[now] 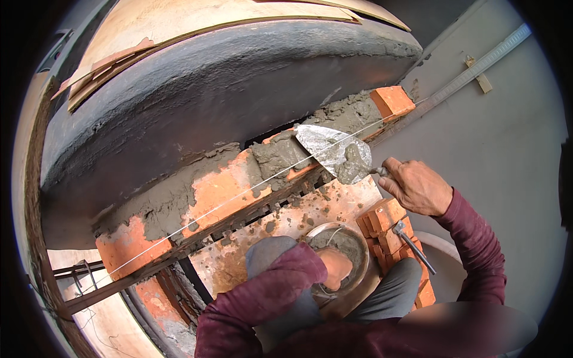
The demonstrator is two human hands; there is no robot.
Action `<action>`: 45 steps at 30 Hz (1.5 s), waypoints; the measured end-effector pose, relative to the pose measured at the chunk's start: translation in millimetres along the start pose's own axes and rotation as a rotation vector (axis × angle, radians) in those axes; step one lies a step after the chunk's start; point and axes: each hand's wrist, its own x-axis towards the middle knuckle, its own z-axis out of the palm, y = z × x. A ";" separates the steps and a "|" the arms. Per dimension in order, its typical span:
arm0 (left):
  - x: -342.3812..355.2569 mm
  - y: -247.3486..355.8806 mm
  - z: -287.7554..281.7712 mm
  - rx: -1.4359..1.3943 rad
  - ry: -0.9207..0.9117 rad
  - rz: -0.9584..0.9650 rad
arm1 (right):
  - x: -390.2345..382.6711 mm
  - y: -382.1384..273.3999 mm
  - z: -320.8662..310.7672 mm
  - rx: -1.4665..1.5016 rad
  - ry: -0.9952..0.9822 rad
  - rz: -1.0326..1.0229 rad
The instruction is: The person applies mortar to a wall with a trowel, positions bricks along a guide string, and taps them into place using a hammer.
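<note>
My right hand (418, 187) is closed on the handle of a steel trowel (319, 143), whose blade carries a lump of grey mortar (352, 164) and lies over the brick course (218, 194). Wet mortar covers parts of that course, and a taut white string (239, 196) crosses it diagonally. My left hand (334, 268) is curled down inside a round pan (364, 253) of grey mortar between my knees; what its fingers hold, if anything, is hidden.
A stack of bricks (379, 218) with a hammer (418, 250) on top stands by my right knee. A splattered board (280, 215) lies below the course. A curved dark grey wall (227, 89) topped with plywood rises behind; a long strip (489, 59) runs along the right-hand wall.
</note>
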 end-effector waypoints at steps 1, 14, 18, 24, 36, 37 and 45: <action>0.3 1.2 -1.0 0.025 -0.020 -0.003 | -1.0 -4.9 0.7 0.008 0.021 -0.016; -4.7 -0.4 5.7 0.053 -0.029 -0.039 | -17.4 -32.7 -9.0 0.295 -0.170 -0.025; -11.5 6.1 0.2 0.059 -0.018 -0.023 | -6.3 -49.9 10.4 0.129 -0.149 -0.091; -11.8 3.1 5.3 0.085 -0.010 0.002 | 6.0 -52.2 -10.2 0.037 -0.115 -0.119; -2.5 14.2 19.8 0.125 -0.178 -0.077 | -48.5 -33.4 97.0 0.173 0.045 -0.011; -0.3 15.6 23.7 0.127 -0.199 -0.083 | -51.0 -28.5 122.7 0.213 0.080 0.011; 3.9 24.9 38.0 0.066 -0.367 -0.239 | 13.5 6.9 223.8 0.258 0.418 -0.059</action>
